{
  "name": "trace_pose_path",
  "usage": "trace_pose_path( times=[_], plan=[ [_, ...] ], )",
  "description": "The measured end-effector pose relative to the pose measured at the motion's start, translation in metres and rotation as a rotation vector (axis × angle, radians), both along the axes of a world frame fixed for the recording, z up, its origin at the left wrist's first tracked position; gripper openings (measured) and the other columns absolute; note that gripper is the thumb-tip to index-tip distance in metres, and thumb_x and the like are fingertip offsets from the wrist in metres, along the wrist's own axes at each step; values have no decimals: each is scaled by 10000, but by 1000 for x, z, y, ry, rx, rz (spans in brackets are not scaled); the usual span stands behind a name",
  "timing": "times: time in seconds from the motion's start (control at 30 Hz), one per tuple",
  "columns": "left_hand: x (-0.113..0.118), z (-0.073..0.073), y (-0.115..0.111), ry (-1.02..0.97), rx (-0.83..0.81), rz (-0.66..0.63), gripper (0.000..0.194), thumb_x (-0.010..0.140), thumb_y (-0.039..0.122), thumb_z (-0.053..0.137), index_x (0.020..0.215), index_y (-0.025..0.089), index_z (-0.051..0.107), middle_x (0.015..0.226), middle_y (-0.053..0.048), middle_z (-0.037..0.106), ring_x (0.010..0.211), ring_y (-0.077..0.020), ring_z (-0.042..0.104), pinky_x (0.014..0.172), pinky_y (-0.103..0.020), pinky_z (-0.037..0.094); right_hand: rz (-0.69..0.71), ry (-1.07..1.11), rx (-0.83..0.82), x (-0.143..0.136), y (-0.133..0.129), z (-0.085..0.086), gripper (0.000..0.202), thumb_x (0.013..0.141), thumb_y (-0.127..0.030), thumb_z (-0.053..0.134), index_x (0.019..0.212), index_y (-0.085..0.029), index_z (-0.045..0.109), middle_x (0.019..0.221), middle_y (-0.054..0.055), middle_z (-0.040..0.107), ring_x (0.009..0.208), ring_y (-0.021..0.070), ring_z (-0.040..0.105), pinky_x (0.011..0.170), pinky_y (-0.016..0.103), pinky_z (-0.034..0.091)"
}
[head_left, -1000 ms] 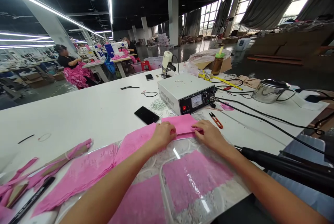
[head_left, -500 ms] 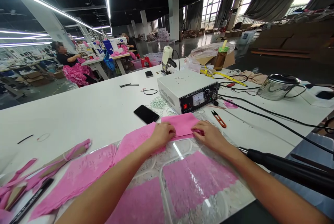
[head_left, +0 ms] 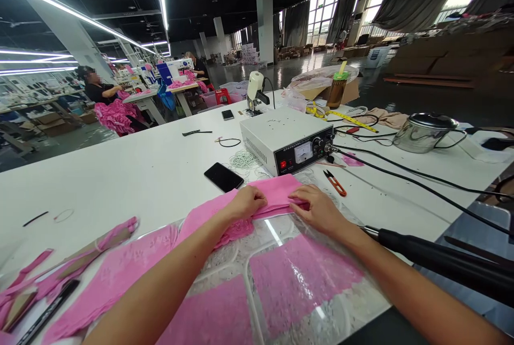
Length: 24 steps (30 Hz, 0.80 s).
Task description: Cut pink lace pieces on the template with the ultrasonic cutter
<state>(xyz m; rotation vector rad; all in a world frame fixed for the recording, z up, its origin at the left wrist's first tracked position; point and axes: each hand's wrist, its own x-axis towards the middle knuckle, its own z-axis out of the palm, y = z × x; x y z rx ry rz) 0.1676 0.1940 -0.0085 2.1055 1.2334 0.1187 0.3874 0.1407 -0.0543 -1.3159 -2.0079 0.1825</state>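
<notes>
My left hand [head_left: 247,203] is closed on the pink fabric [head_left: 277,189], its fingertips pinching near the fold. Facing it from the other side, my right hand [head_left: 319,205] grips the fabric's right end between thumb and curled fingers. The folded piece shows layered edges along its front. From under my left hand a lacy pink edge [head_left: 236,231] spreads toward the left. Beneath lies a clear plastic sheet [head_left: 277,230] with pale rounded outlines, and pink panels [head_left: 305,280] show through it. More pink lace fabric [head_left: 132,254] stretches out at the left, partly behind my left forearm.
Behind the fabric stands a control box [head_left: 289,133] with a dial. A black phone [head_left: 224,177] and orange thread snips [head_left: 334,183] lie beside it. At right, a black cylindrical handle [head_left: 433,259] reaches close to my right forearm. A glass pot [head_left: 425,133] sits farther back.
My right hand has shifted slightly left along the fabric, and my left hand has lifted a little. More of the lacy edge shows beneath my left hand. The view has moved slightly.
</notes>
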Motion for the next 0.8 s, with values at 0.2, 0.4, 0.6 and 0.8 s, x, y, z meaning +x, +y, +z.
trace_pose_path(
  times=[0.2, 0.4, 0.6, 0.8],
  plan=[
    [1, 14, 5, -12, 39, -26, 321, 956, 365, 607, 1191, 146, 603, 1186, -70, 617, 1004, -239, 639, 838, -404, 560, -59, -67, 100, -15, 7, -2, 133, 822, -185, 616, 898, -201, 724, 952, 92, 717, 922, 262, 623, 845, 424, 502],
    [-5, 40, -12, -57, 133, -34, 139, 915, 244, 623, 825, 149, 671, 992, -38, 653, 923, -197, 627, 866, -366, 507, -125, -93, 183, 3, -4, -2, 193, 877, -135, 520, 883, -191, 705, 944, 106, 703, 895, 259, 622, 806, 415, 499],
    [-9, 32, -85, -94, 31, -146, 178, 840, 122, 587, 708, 183, 688, 898, -19, 646, 833, -165, 617, 756, -269, 483, -8, -118, 248, 29, -74, -7, 213, 911, -108, 485, 915, -203, 675, 882, 77, 690, 807, 210, 632, 727, 360, 521],
    [-3, 12, -131, -104, -42, -271, 199, 811, 30, 581, 701, 168, 672, 946, -22, 628, 885, -146, 599, 798, -236, 472, 19, -189, 307, 40, -130, -13, 165, 922, -85, 516, 985, -172, 641, 900, 83, 673, 812, 192, 631, 720, 337, 540]
  ],
)
